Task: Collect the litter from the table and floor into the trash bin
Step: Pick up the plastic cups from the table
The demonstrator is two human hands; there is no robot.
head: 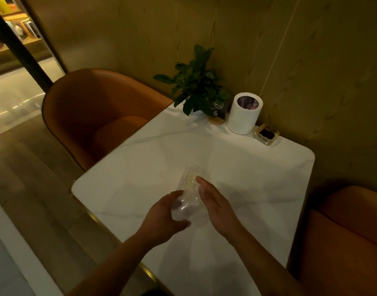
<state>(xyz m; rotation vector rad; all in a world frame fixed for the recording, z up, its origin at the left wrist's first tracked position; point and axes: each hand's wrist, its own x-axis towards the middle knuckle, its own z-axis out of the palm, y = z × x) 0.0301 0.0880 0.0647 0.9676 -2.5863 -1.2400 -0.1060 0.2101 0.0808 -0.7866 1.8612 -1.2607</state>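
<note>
Lying over the near-centre of the white marble bench, the clear, dimpled plastic wrapper runs its long axis from near-left to far-right, directly between both hands. The left hand curls around its near end; the right hand pinches its right edge. The white cylindrical trash bin stands at the far right, nearer the right hand.

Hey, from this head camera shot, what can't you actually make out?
- Head view: clear plastic sheet, lower part blurred and covered by left hand and right hand; grip unclear.
- Small dark sign: half hidden by plant, unreadable.
- White bin: contents too dim.
- Floor litter: none discernible.
</note>
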